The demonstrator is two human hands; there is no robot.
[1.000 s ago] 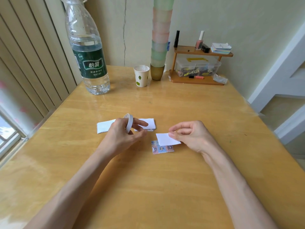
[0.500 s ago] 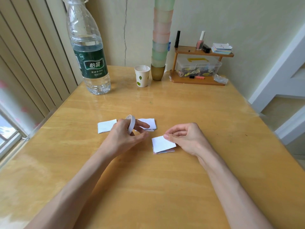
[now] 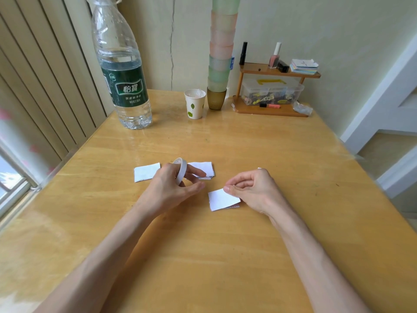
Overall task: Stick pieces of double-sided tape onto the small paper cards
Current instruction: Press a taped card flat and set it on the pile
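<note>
1. The table [image 3: 225, 256] is glossy, honey-coloured wood with a fine straight grain, and it reflects light along its left edge.
2. The left hand [image 3: 167, 190] curls its fingers round a tape roll [image 3: 181, 171]. The roll is a narrow white ring with a smooth matte face, held upright on edge just above the tabletop.
3. The right hand [image 3: 255, 190] pinches a white card [image 3: 222, 199] at its upper right corner between thumb and forefinger, with the other fingers folded in.
4. This card is a small, plain, matte paper rectangle with a slightly ragged left edge. It sits a little askew near the middle of the table, between the two hands.
5. It lies over a second card [image 3: 234, 207], of which only a thin printed edge shows at the lower right. Whether tape sits on either card cannot be told.
6. A squared card stack [image 3: 203, 169] with a white top lies just beyond the left hand, partly hidden by its fingers. A single white card [image 3: 145, 172] lies flat just left of that hand.
7. At the far edge stand several things:
   - a clear ribbed plastic bottle [image 3: 121, 71] with a green label
   - a paper cup [image 3: 194, 103] printed with leaves
   - a tall column of frosted cups [image 3: 222, 53] in pink and green
   - a small wooden shelf [image 3: 277, 72] over a clear plastic box [image 3: 270, 91]
</note>
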